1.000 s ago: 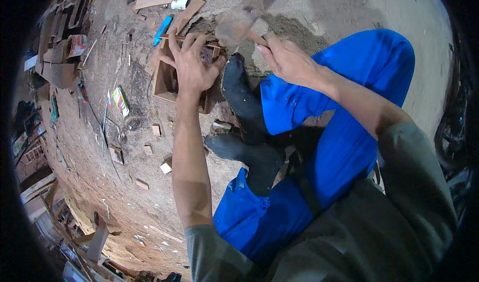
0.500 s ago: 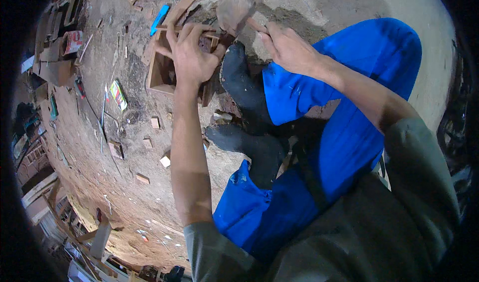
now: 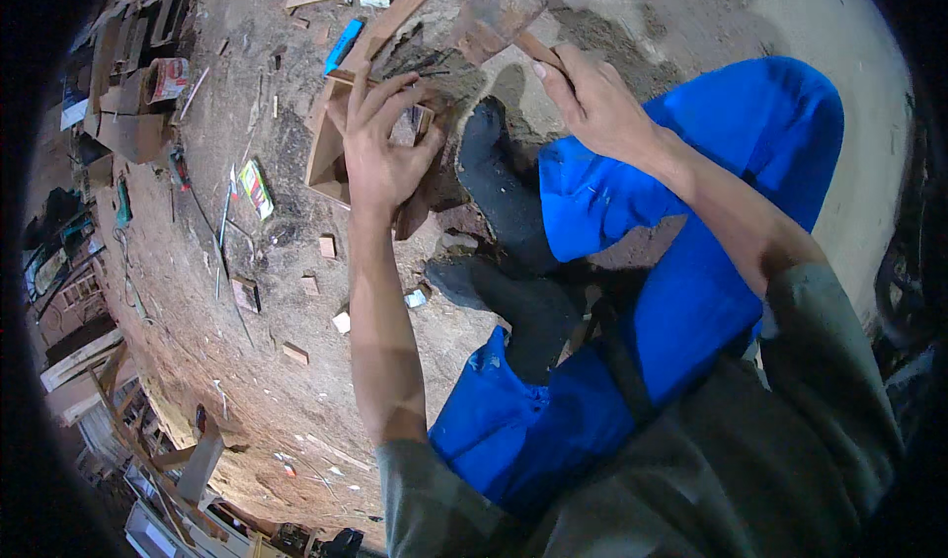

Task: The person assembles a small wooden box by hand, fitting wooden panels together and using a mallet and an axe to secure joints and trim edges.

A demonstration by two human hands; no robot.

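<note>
Wooden box (image 3: 327,161) — under left hand (image 3: 383,153), left of right hand (image 3: 604,112).

The brown wooden box (image 3: 324,158) is angular and thin-walled, its open side facing up and its middle largely hidden. Up and to its right, apart from it, the wooden-handled mallet (image 3: 501,22) slants, its broad brownish head motion-blurred and pointing upper left.

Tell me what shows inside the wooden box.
Inside the wooden box, some bare wood shows to the left of the left hand, which is spread over it. Whatever lies directly beneath that hand is covered and cannot be seen.
</note>
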